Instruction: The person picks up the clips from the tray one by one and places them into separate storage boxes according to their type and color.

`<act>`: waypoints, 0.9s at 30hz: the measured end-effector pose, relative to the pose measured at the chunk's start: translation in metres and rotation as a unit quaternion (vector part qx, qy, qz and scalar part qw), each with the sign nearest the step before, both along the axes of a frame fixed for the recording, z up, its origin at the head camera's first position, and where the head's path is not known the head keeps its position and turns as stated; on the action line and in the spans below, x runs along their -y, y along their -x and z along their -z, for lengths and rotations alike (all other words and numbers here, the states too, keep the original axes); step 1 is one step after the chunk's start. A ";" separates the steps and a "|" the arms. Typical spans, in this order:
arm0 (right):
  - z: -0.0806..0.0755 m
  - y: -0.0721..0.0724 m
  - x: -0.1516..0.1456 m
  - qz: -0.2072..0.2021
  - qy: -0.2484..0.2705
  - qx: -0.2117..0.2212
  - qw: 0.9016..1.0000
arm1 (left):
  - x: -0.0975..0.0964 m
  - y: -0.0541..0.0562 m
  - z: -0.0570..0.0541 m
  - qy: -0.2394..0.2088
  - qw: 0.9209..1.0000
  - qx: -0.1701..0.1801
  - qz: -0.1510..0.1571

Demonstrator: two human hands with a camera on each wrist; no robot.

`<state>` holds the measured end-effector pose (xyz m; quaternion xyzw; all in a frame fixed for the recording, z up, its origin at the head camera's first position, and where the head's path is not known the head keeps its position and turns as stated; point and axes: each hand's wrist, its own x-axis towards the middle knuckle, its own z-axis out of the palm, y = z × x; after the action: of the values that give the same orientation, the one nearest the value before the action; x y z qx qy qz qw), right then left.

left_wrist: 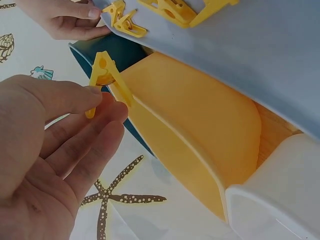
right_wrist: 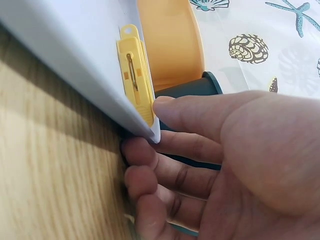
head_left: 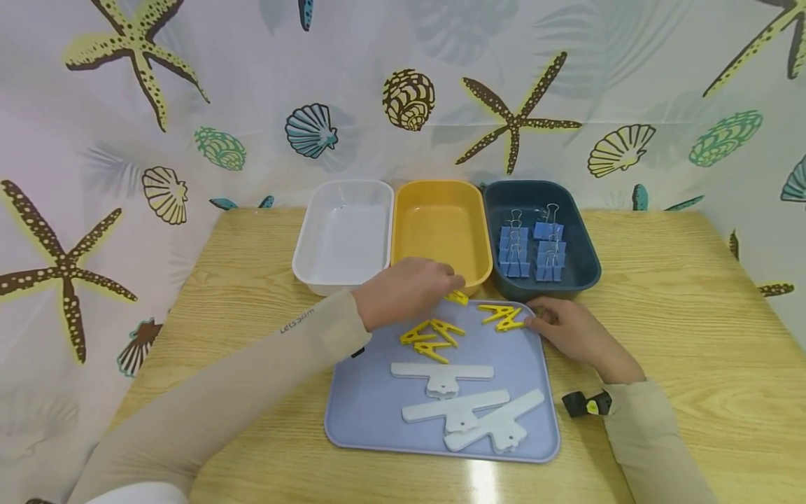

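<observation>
My left hand (head_left: 409, 290) pinches a yellow plastic clothespin (left_wrist: 105, 75) between thumb and fingertips, by the front edge of the yellow bin (left_wrist: 200, 115). With thumb above and fingers below, my right hand (head_left: 576, 336) grips the far right corner of the grey-blue tray (head_left: 365, 413). Two yellow clothespins (head_left: 508, 322) lie close to that corner, one of them (right_wrist: 134, 75) near the thumb. Several more (head_left: 434, 344), loosely grouped, rest left of the tray's centre. Nearer the front, three white bag clips (head_left: 442, 372) lie on the tray, two overlapping.
Behind the tray stand a white bin (head_left: 346, 238) at left, the yellow bin in the middle and a dark teal bin (head_left: 582, 262) at right. Several blue binder clips (head_left: 516, 245) lie in rows inside the teal bin. A patterned cloth (head_left: 352, 84) hangs behind the wooden table (head_left: 680, 336).
</observation>
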<state>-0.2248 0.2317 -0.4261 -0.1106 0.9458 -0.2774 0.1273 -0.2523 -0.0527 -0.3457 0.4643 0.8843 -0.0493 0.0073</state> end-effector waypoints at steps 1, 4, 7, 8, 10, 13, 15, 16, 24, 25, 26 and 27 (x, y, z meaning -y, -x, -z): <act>0.000 0.000 0.000 0.000 0.001 0.000 1.000 | 0.000 0.001 -0.001 0.001 1.000 -0.001 0.000; 0.000 0.000 0.001 0.000 0.002 0.000 1.000 | 0.000 0.004 -0.002 0.003 1.000 -0.007 -0.003; -0.001 0.000 0.000 -0.002 0.003 -0.001 1.000 | -0.002 0.007 -0.003 -0.001 1.000 -0.006 -0.010; 0.000 0.001 0.000 -0.002 0.003 -0.001 1.000 | -0.002 0.008 -0.004 -0.002 1.000 -0.005 -0.013; 0.000 0.001 -0.001 -0.003 0.004 -0.002 1.000 | -0.004 0.010 -0.005 -0.007 1.000 -0.002 -0.018; 0.001 0.001 -0.002 -0.004 0.005 -0.006 1.000 | -0.006 0.013 -0.007 -0.008 1.000 -0.002 -0.025; 0.002 0.001 -0.002 -0.004 0.005 -0.008 1.000 | -0.007 0.015 -0.008 -0.008 1.000 -0.005 -0.029; 0.002 0.001 -0.002 -0.004 0.005 -0.008 1.000 | -0.007 0.016 -0.008 -0.007 1.000 -0.008 -0.029; 0.001 0.001 -0.002 -0.001 0.001 -0.008 1.000 | -0.008 0.022 -0.007 -0.014 0.999 -0.020 -0.030; 0.001 0.001 -0.002 -0.001 0.002 -0.008 1.000 | -0.009 0.023 -0.007 -0.016 0.999 -0.023 -0.031; 0.001 0.000 -0.002 0.000 0.002 -0.007 1.000 | -0.009 0.023 -0.007 -0.017 0.999 -0.029 -0.031; 0.002 0.000 -0.002 0.000 0.002 -0.008 1.000 | -0.010 0.024 -0.007 -0.018 0.999 -0.034 -0.031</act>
<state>-0.2250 0.2337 -0.4278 -0.1131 0.9462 -0.2788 0.1191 -0.2761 -0.0432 -0.3392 0.4350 0.8986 -0.0487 -0.0292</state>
